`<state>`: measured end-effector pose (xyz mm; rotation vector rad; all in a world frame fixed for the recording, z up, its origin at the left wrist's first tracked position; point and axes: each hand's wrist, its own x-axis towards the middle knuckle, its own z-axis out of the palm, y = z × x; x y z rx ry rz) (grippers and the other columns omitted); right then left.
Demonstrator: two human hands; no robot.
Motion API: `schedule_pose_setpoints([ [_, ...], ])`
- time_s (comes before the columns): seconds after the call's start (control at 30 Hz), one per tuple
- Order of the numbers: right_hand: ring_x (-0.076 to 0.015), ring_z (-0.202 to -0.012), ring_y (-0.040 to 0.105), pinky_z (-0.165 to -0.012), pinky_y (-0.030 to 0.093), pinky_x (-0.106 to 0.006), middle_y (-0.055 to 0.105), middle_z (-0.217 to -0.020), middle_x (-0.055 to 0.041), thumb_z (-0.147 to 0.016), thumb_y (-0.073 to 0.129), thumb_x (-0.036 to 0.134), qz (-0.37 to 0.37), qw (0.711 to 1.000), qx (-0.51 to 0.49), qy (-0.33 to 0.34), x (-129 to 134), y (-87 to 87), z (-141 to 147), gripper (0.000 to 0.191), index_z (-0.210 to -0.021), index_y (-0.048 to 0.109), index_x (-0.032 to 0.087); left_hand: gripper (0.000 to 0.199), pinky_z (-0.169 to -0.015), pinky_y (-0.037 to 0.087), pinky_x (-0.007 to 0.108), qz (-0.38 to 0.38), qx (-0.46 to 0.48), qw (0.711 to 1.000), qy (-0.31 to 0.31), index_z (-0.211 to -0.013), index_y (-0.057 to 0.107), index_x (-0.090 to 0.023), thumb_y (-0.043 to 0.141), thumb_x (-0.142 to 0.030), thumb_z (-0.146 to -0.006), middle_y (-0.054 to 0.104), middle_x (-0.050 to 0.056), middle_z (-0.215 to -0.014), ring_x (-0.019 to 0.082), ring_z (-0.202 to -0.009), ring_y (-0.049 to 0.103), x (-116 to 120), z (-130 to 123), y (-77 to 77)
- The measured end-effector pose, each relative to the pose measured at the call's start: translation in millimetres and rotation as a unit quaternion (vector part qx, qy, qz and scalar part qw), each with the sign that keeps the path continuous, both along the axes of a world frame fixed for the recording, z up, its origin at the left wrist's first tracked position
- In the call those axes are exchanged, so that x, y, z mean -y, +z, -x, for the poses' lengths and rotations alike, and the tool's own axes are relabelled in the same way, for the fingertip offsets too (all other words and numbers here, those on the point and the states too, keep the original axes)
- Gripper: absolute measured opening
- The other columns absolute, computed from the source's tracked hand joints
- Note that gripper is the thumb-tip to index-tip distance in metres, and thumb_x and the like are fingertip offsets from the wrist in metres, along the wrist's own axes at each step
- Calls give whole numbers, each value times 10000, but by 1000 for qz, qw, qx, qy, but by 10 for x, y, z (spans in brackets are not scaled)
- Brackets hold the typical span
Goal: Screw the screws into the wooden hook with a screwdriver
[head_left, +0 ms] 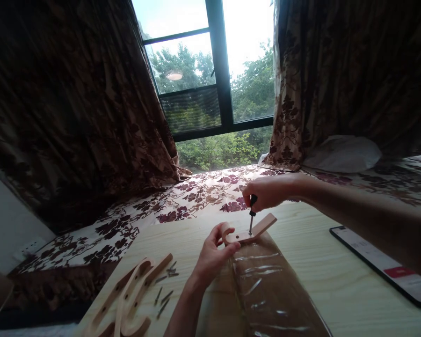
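Screwdriver (253,203) stands clasped in your right hand (266,192), tip at the wooden hook (243,237) atop the brown block (275,285); your left hand (212,256) grips the hook's curl; screws (167,296) lie left of the block.

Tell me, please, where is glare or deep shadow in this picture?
Head view: the right window pane is washed out white near its top, left curtain sinks into shadow; head view: pale glare streaks cross the shiny brown package, while the screwdriver and wooden hook are readable.

one head-worn view, looking forward and down, hands (213,252) (266,193) near below centre, window (225,93) farther ahead
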<state>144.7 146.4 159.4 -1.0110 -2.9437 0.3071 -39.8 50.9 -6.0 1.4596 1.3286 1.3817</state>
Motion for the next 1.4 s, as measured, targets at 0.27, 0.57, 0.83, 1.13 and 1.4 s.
schedule_pose_setpoints([
  [0.27, -184, -743, 589, -572, 367, -266, 706, -889, -75, -730, 613, 136, -65, 988, 138, 33, 189, 57, 109, 264, -971, 719, 158, 401, -865, 471, 332, -1, 58, 998, -5, -993, 618, -147, 733, -396, -699, 691, 102, -1037, 237, -938, 630, -90, -111, -128],
  [0.57, -215, -742, 607, -569, 376, -301, 716, -875, -85, -738, 668, 214, -66, 983, 169, -13, 119, 83, 154, 236, -958, 737, 168, 393, -885, 464, 319, -29, 51, 998, 1, -1036, 605, -154, 715, -361, -721, 692, 81, -1022, 217, -944, 626, -69, -115, -142],
  [0.83, -210, -689, 595, -554, 362, -310, 715, -817, -84, -743, 662, 217, -81, 982, 171, -9, 177, 76, 185, 192, -908, 742, 161, 374, -816, 514, 311, -84, 7, 996, 34, -1100, 577, -156, 655, -297, -762, 700, 76, -987, 195, -881, 655, -57, -168, -147],
  [1.13, -178, -710, 582, -552, 360, -273, 709, -885, -69, -702, 651, 259, -66, 976, 206, -13, 170, 105, 178, 327, -1001, 718, 143, 104, -1003, 415, 473, -305, -121, 940, 96, -894, 625, -220, 582, -189, -804, 618, 34, -952, 214, -962, 589, 409, -327, 238],
  [1.4, -188, -738, 585, -566, 359, -271, 706, -877, -70, -696, 658, 227, -67, 973, 221, -2, 177, 116, 260, 284, -959, 729, 148, 432, -1087, 333, 538, -181, -376, 909, 3, -1238, 524, -72, 555, -228, -836, 494, 194, -1345, 336, -1292, 392, 452, -601, 70],
])
